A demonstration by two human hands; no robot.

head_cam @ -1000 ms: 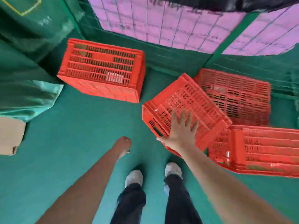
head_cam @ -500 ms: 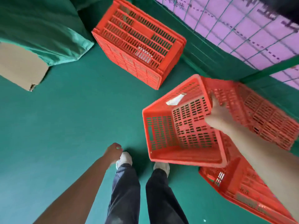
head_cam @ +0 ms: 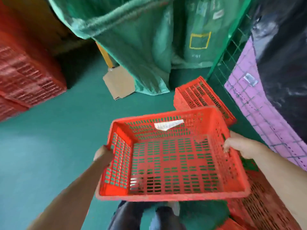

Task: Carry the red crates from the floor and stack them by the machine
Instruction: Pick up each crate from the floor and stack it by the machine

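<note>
While both hands hold it off the floor (head_cam: 49,138), the crate (head_cam: 172,163) hangs open side up in front of the person, over dark trouser legs (head_cam: 132,216). The left hand (head_cam: 103,153) is closed on the left rim, its fingers mostly hidden behind the wall. The right hand (head_cam: 239,146) grips the right rim, fingers (head_cam: 226,147) curled over it onto the inner wall. A white label (head_cam: 167,125) sits on the crate's far inner wall, its print too blurred to read.

A second crate (head_cam: 199,95) lies on the floor just beyond, and a third (head_cam: 259,205) is at lower right. A red stack (head_cam: 25,80) stands at far left. Ahead, a green cover (head_cam: 141,47) bears a yellow outlined box (head_cam: 200,40) with pale characters (head_cam: 196,55) beneath, unreadable. Cardboard (head_cam: 119,83) pokes out under it. At right, wire mesh (head_cam: 232,60) fronts a purple panel (head_cam: 265,113).
</note>
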